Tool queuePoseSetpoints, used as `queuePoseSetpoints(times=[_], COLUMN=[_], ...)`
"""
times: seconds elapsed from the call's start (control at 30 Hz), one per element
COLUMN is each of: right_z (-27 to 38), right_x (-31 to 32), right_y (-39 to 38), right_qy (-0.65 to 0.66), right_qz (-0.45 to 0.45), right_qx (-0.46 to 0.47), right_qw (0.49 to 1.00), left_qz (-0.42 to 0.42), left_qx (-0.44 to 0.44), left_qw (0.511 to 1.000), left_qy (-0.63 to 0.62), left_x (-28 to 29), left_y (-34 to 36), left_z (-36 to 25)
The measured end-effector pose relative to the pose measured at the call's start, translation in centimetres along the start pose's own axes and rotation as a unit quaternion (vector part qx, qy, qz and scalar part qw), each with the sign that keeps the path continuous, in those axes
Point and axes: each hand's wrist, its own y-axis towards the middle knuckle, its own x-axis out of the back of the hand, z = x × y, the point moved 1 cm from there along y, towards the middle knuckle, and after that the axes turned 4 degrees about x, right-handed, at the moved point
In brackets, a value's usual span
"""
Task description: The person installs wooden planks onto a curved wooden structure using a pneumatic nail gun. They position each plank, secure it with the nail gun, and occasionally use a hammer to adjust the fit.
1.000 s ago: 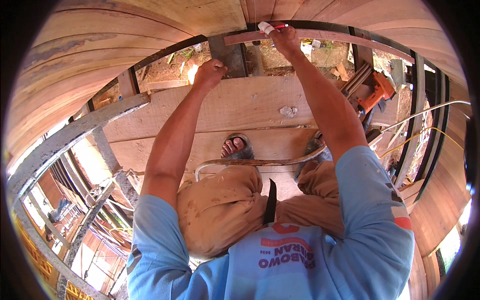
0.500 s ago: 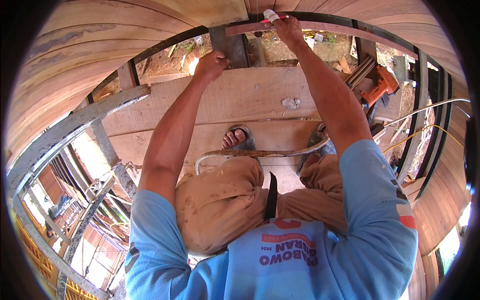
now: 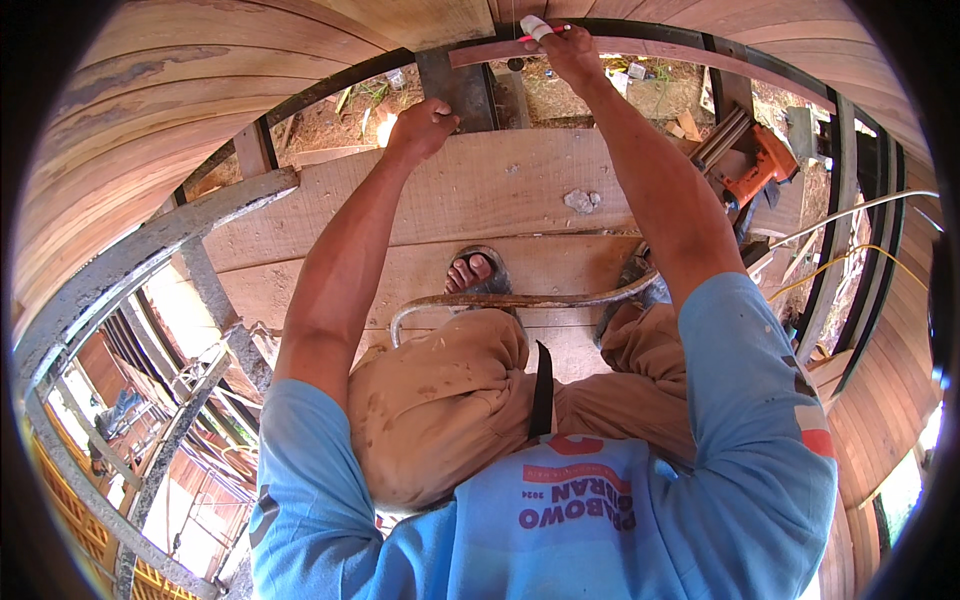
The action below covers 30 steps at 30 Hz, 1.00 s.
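My right hand is raised at the far wall, closed on a slim red pencil; one of its fingers has a white wrapping. It is beside a reddish wooden strip running along the dark curved frame. A small dark round weight hangs just left of this hand, with a thin line above it. My left hand is closed, knuckles up, against the left side of a dark grey upright board. What its fingers hold, if anything, is hidden.
An orange nail gun lies at the right among wood offcuts. A pale hose crosses the plank platform over my sandalled feet. Metal scaffold bars stand at the left. Beyond the platform's far edge, bare ground shows below.
My right hand has shifted very slightly to the left and up with the pencil. My left hand stays closed at the grey board.
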Motion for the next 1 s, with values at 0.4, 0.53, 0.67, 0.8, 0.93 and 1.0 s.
queuePoseSetpoints(times=[0.4, 0.53, 0.67, 0.8, 0.93, 1.0], right_z=[-1.4, -1.3, -1.3, -1.6, -1.8, -1.9], right_x=[-0.8, -0.7, -0.9, -1.0, -1.2, -1.2], right_y=[1.0, 0.9, 1.0, 1.2, 1.4, 1.3], right_qy=[-0.038, -0.040, -0.040, -0.038, -0.036, -0.037], right_qz=[-0.012, -0.018, -0.023, -0.033, -0.037, -0.040], right_qx=[0.043, 0.037, 0.033, 0.027, 0.024, 0.021], right_qw=[0.998, 0.998, 0.998, 0.998, 0.998, 0.998], left_qz=[-0.007, 0.009, -0.006, -0.004, -0.008, -0.008], left_qx=[-0.021, -0.008, -0.020, -0.019, -0.019, -0.018], left_qw=[1.000, 1.000, 1.000, 1.000, 1.000, 1.000], left_qy=[0.020, 0.022, 0.022, 0.022, 0.016, 0.012], left_x=[0.1, 0.1, -0.1, -0.1, -0.2, -0.2], left_y=[-0.2, -0.3, 0.0, -0.1, 0.1, 0.0], left_z=[-0.1, -0.2, 0.2, -0.2, 0.1, 0.1])
